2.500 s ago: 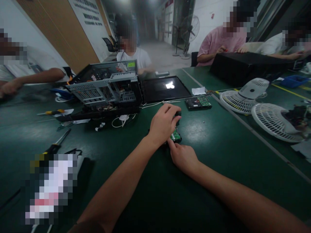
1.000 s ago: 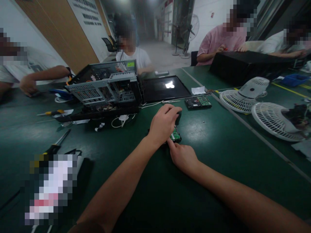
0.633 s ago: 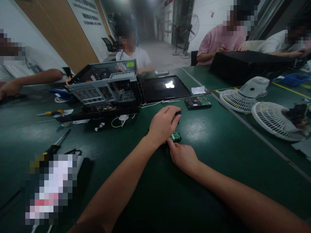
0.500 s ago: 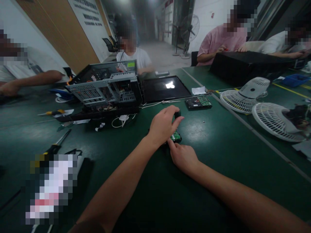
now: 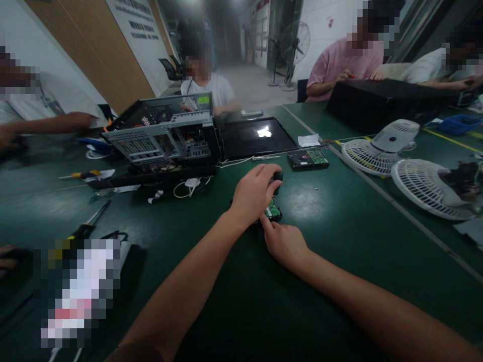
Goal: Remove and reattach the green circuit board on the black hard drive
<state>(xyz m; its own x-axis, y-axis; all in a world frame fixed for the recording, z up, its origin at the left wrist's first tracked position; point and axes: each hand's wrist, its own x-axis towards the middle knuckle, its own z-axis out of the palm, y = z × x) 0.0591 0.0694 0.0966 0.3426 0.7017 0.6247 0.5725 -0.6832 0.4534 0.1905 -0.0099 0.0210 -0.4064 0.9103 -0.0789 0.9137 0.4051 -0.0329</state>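
Observation:
A hard drive with a green circuit board lies on the green table, partly covered by my hands. My left hand is closed around the dark handle of a screwdriver, which stands upright over the board; its shaft and tip are hidden. Low at the near edge of the drive, my right hand is closed with fingers curled, its fingertips holding that edge. Another hard drive with its board facing up rests farther back, beyond my hands.
An opened computer case stands at back left, beside a dark flat panel. White fan parts lie right. At left are a yellow-black screwdriver and a blurred-out object. Co-workers sit around the table.
My left fingers have shifted slightly around the screwdriver handle, while my right hand stays put. At the left edge a co-worker's arm has moved and part of another hand has come into view.

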